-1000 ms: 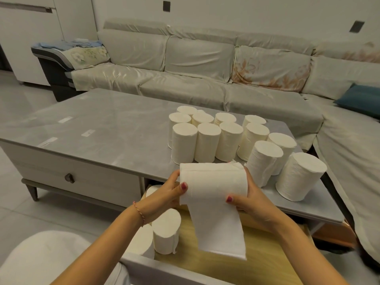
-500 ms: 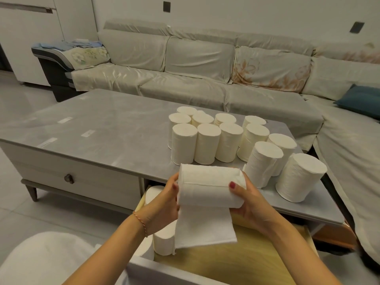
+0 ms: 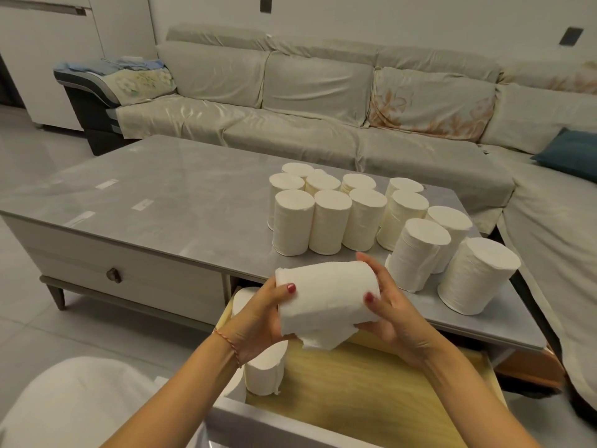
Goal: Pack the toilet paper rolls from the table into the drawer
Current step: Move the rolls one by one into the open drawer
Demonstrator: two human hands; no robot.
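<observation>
A toilet paper roll [image 3: 326, 299] is held lying sideways between both hands above the open drawer [image 3: 365, 392], at the near edge of the table [image 3: 161, 202]. The left hand [image 3: 258, 321] is curled around the roll's left end, thumb on top; the right hand [image 3: 384, 305] is wrapped around the right end, fingers over the far side. A loose flap of paper is seen hanging off the roll's underside. Inside the drawer, at its left side, one upright roll [image 3: 265, 370] is seen below the left wrist and another roll [image 3: 242, 299] is partly hidden behind the left hand. A cluster of upright rolls [image 3: 365, 218] is left standing on the table's right part. A sofa [image 3: 323, 101] is seen behind the table.
</observation>
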